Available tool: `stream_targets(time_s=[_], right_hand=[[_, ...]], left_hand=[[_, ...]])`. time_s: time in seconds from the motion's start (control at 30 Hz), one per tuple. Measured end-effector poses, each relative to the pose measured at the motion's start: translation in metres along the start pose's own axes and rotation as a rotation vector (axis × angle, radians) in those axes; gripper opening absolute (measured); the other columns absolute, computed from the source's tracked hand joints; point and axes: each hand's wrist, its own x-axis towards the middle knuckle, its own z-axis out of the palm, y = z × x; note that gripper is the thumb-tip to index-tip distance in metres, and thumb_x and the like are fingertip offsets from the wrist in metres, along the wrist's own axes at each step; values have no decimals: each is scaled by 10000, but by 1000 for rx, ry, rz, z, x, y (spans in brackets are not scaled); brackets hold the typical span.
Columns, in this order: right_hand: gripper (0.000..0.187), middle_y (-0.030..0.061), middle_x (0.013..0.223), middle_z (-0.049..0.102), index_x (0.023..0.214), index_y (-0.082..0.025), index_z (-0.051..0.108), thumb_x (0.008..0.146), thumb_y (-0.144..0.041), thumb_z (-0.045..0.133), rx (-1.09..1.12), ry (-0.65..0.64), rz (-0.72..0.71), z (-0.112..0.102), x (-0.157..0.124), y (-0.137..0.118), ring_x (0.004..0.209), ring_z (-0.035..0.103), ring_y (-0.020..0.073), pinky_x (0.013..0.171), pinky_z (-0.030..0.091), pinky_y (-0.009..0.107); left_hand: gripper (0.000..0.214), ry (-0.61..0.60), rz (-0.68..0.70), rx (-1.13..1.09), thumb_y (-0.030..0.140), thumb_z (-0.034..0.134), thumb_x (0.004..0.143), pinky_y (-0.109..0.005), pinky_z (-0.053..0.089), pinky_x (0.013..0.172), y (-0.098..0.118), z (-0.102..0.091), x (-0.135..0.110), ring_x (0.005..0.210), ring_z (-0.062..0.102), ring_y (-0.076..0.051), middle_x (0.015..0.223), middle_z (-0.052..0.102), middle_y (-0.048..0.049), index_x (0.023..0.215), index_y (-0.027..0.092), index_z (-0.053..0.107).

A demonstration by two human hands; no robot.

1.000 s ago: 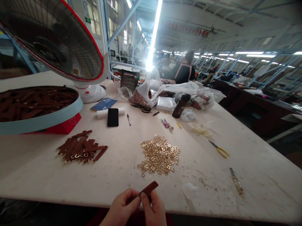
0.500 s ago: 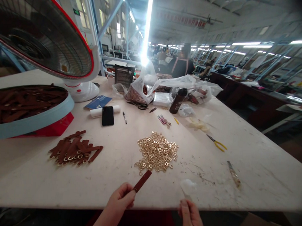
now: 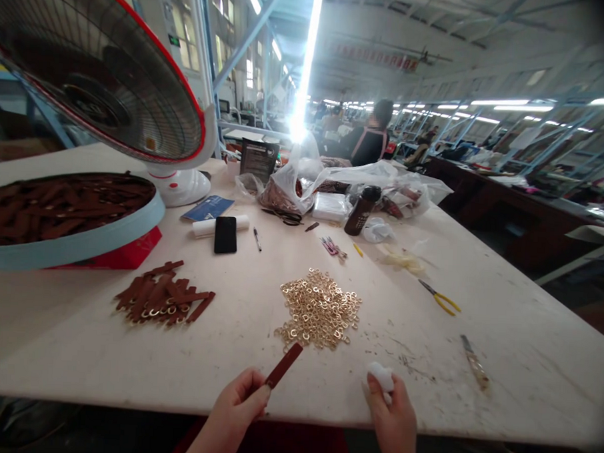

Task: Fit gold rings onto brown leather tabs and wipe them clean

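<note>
Where the strip (image 3: 284, 365) points, rings (image 3: 319, 309) sprawl.

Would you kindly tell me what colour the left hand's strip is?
The strip is reddish brown, clearest in the head view.

Workshop, factory scale. Long hall: fluorescent tubes (image 3: 500, 102) in rows running far back, blue steel frames (image 3: 251, 40) between them, high ceiling (image 3: 441, 22) with exposed beams. Banner (image 3: 379, 57) with red characters at the far end, too blurred to read. Green sign (image 3: 174, 40) by the windows, left. Another person (image 3: 369, 146) with pink straps further down; long dark bench (image 3: 498, 202) piled with stuff, right. Near end is a big pale worktable (image 3: 238, 304), scuffed. Parts in bulk: heap of gold-coloured metal rings (image 3: 318, 307), pile of brown strips (image 3: 161, 294), pale-blue tray (image 3: 75, 249) full of the same. Loose tools: yellow-handled pliers (image 3: 443, 302), dark scissors (image 3: 288, 218). Large red-rimmed fan (image 3: 100, 104) on the tabletop.
</note>
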Motion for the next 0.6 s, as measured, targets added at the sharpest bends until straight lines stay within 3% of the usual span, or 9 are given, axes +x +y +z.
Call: stream_targets(time_s=[0.1,0.17,0.23,0.37,0.6], right_hand=[[306,91,951,623,1000,-181,532,819,-419,472,19,-93,-379,1,-14,-31,888,567,217,785,445,339],[220,58,936,623,1043,-204,522,854,-283,443,-12,-293,-616,0,-25,-59,877,552,177,763,440,289],[222,31,875,626,1058,-213,514,846,-211,450,-98,-439,-768,0,-33,-85,815,531,172,712,418,279],[244,2,874,637,1050,-224,512,816,-163,490,-217,-488,-891,2,-37,-111,768,485,187,697,344,301],[262,-5,865,642,1028,-230,530,777,-155,525,-331,-423,-1020,6,-37,-118,756,469,189,690,259,308]], left_hand=[[301,2,28,55,470,530,650,-238,270,519,-3,-2,0,530,333,-123,521,391,54,593,186,450],[301,-5,65,91,469,527,670,-244,295,543,-1,-2,1,560,371,-137,551,422,40,614,177,480],[304,-17,93,124,469,526,682,-251,316,562,2,-2,2,586,404,-152,571,453,27,636,169,507],[282,-35,127,166,439,519,712,-258,342,582,2,-5,0,612,434,-170,600,491,11,671,161,540],[207,-8,211,219,353,494,776,-270,380,666,2,-7,-10,707,503,-203,719,596,-27,724,176,587]])
